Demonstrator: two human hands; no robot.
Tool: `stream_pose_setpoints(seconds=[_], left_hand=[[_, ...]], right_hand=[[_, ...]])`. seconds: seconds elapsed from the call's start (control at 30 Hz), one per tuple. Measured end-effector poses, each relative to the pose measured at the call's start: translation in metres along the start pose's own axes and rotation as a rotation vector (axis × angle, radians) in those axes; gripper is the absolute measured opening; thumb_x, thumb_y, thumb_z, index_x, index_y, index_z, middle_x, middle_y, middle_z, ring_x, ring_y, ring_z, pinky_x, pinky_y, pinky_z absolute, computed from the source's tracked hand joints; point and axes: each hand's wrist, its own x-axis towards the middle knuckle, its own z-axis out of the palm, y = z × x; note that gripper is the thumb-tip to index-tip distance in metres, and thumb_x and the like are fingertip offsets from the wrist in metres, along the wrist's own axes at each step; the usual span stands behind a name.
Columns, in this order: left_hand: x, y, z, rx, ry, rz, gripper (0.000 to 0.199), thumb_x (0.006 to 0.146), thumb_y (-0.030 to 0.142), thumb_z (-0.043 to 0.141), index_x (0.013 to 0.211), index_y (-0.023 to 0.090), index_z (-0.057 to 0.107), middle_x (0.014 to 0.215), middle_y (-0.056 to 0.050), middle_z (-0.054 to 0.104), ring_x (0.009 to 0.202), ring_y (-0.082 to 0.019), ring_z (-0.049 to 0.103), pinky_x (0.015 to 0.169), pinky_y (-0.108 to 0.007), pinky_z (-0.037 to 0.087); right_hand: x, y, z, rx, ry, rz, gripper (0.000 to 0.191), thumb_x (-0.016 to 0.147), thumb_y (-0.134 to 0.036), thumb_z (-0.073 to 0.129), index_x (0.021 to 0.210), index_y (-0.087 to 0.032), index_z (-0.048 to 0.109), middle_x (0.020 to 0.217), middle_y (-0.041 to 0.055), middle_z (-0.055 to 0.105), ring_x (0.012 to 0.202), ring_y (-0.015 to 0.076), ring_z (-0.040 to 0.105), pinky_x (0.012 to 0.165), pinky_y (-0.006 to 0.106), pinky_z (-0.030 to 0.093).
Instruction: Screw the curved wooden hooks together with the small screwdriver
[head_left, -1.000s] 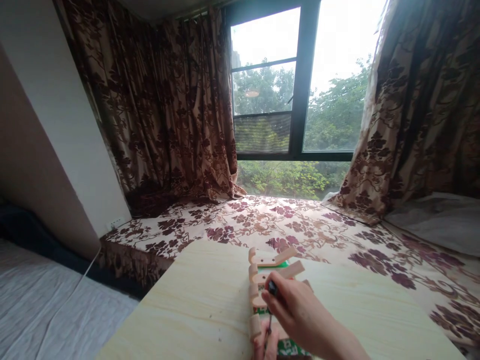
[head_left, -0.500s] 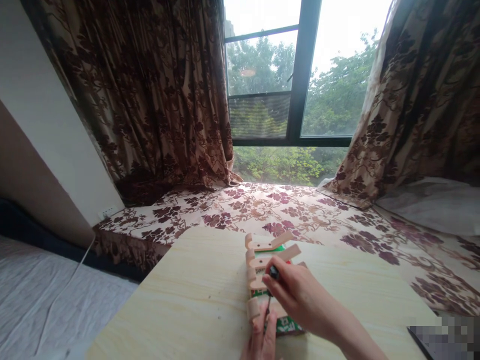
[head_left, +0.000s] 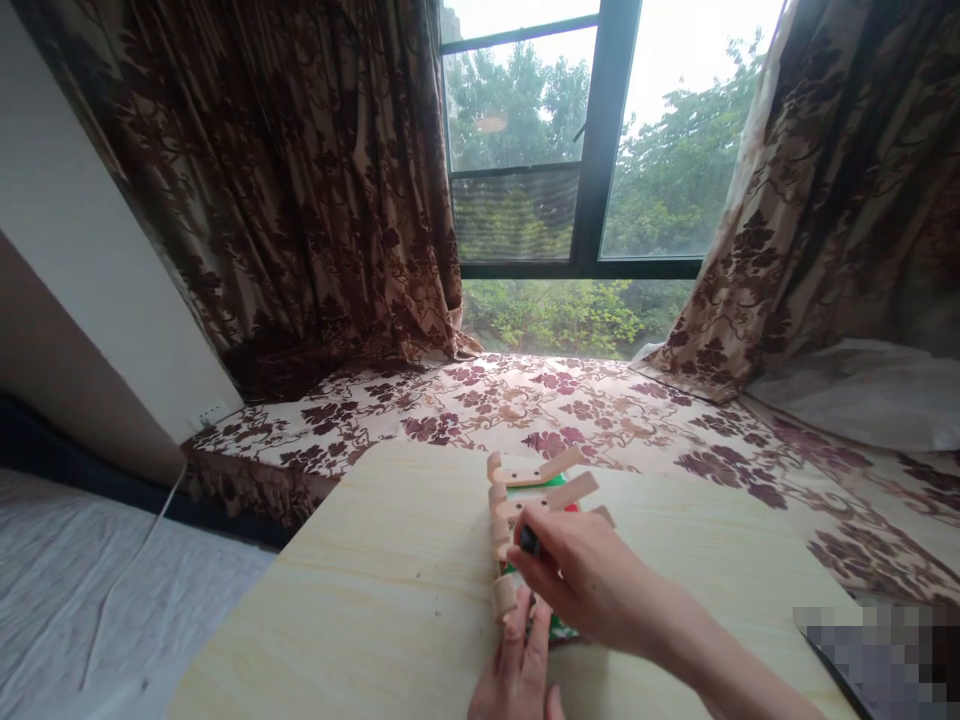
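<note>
My right hand [head_left: 577,570] is closed around the dark handle of a screwdriver [head_left: 529,540], held upright over the near part of a row of pale wooden hooks. Its shaft is mostly hidden by my fingers. My left hand [head_left: 517,665] lies with fingers stretched out over the nearest wooden hook [head_left: 505,597], the thumb apart. Behind my right hand, other wooden hooks [head_left: 540,468] with small dark holes or screws lie side by side. Under them is a green printed pack [head_left: 561,628], largely covered by the hooks and hands.
A pale wood-grain table [head_left: 360,580] bears the pack, with small dark specks left of it. A dark pixelated object [head_left: 870,655] sits at its right corner. Beyond lie a floral-covered window ledge [head_left: 480,400], curtains [head_left: 337,200] and a window. A bed [head_left: 45,560] stands at left.
My right hand and the screwdriver have shifted slightly left, and the shaft, visible before, is now hidden. My left fingers still rest at the near hook. The whole view has tilted slightly downward.
</note>
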Motion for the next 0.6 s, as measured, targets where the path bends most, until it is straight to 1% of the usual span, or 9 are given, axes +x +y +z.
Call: stream_pose_setpoints(seconds=[0.03,0.07,0.13,0.23,0.27,0.33,0.43,0.5,0.6], left_hand=[[0.001,0.000,-0.004,-0.002,0.014,0.014,0.074,0.064,0.001,0.050,0.136,0.019,0.047,0.135,-0.012,0.057,0.106,-0.023,0.067,0.076,-0.024,0.059],[0.002,-0.001,-0.007,-0.012,0.030,0.049,0.074,0.067,0.002,0.049,0.140,0.018,0.042,0.135,-0.013,0.056,0.110,-0.023,0.065,0.079,-0.024,0.058],[0.005,-0.005,-0.012,-0.036,0.053,0.131,0.076,0.073,0.002,0.047,0.146,0.017,0.032,0.134,-0.014,0.057,0.110,-0.021,0.065,0.081,-0.023,0.057],[0.009,-0.008,-0.016,-0.056,0.073,0.155,0.075,0.078,0.002,0.043,0.149,0.016,0.023,0.135,-0.015,0.056,0.113,-0.021,0.063,0.083,-0.024,0.057],[0.010,-0.008,-0.018,-0.061,0.072,0.163,0.075,0.079,0.002,0.042,0.149,0.015,0.022,0.135,-0.015,0.055,0.114,-0.022,0.062,0.084,-0.024,0.057],[0.011,-0.006,-0.021,-0.070,0.062,0.173,0.073,0.081,0.001,0.042,0.149,0.014,0.022,0.136,-0.017,0.054,0.119,-0.023,0.059,0.087,-0.026,0.056],[0.011,-0.003,-0.025,-0.076,0.033,0.144,0.071,0.082,0.001,0.040,0.150,0.014,0.020,0.137,-0.018,0.053,0.123,-0.024,0.056,0.091,-0.029,0.055],[0.011,-0.002,-0.026,-0.083,0.007,0.147,0.071,0.083,0.002,0.041,0.150,0.014,0.018,0.140,-0.018,0.050,0.126,-0.024,0.053,0.092,-0.030,0.054],[0.010,-0.002,-0.028,-0.095,-0.025,0.156,0.072,0.085,0.004,0.042,0.151,0.013,0.015,0.144,-0.019,0.045,0.131,-0.026,0.048,0.095,-0.033,0.053]], right_hand=[[0.004,0.000,-0.007,-0.025,-0.051,-0.019,0.016,0.091,-0.028,0.046,0.078,-0.019,0.049,0.066,-0.0001,0.057,0.055,0.0117,0.043,0.053,0.024,0.028],[0.009,-0.001,-0.015,-0.044,-0.108,-0.051,0.012,0.086,-0.025,0.051,0.077,-0.019,0.052,0.067,-0.0003,0.058,0.055,0.0109,0.043,0.052,0.024,0.027],[0.019,-0.002,-0.030,-0.082,-0.231,-0.130,0.003,0.077,-0.019,0.058,0.075,-0.019,0.058,0.065,-0.0017,0.058,0.055,0.0099,0.043,0.052,0.022,0.027],[0.032,-0.007,-0.048,-0.180,-0.373,-0.163,0.009,0.073,-0.022,0.059,0.079,-0.020,0.065,0.067,-0.0010,0.061,0.056,0.0101,0.041,0.050,0.022,0.026],[0.036,-0.009,-0.052,-0.223,-0.424,-0.162,0.011,0.073,-0.023,0.059,0.080,-0.020,0.066,0.065,-0.0007,0.061,0.054,0.0103,0.039,0.049,0.022,0.024],[0.041,-0.013,-0.056,-0.303,-0.486,-0.178,0.016,0.071,-0.021,0.058,0.083,-0.020,0.068,0.065,0.0003,0.061,0.053,0.0105,0.038,0.048,0.023,0.023],[0.044,-0.013,-0.053,-0.339,-0.500,-0.220,0.019,0.073,-0.022,0.057,0.088,-0.018,0.068,0.069,0.0023,0.063,0.053,0.0107,0.038,0.047,0.024,0.022],[0.043,-0.010,-0.049,-0.349,-0.463,-0.224,0.020,0.077,-0.028,0.056,0.089,-0.016,0.067,0.069,0.0037,0.064,0.052,0.0111,0.038,0.047,0.025,0.020],[0.039,-0.007,-0.045,-0.366,-0.404,-0.174,0.025,0.081,-0.035,0.055,0.087,-0.015,0.067,0.068,0.0050,0.064,0.052,0.0115,0.039,0.047,0.026,0.019]])
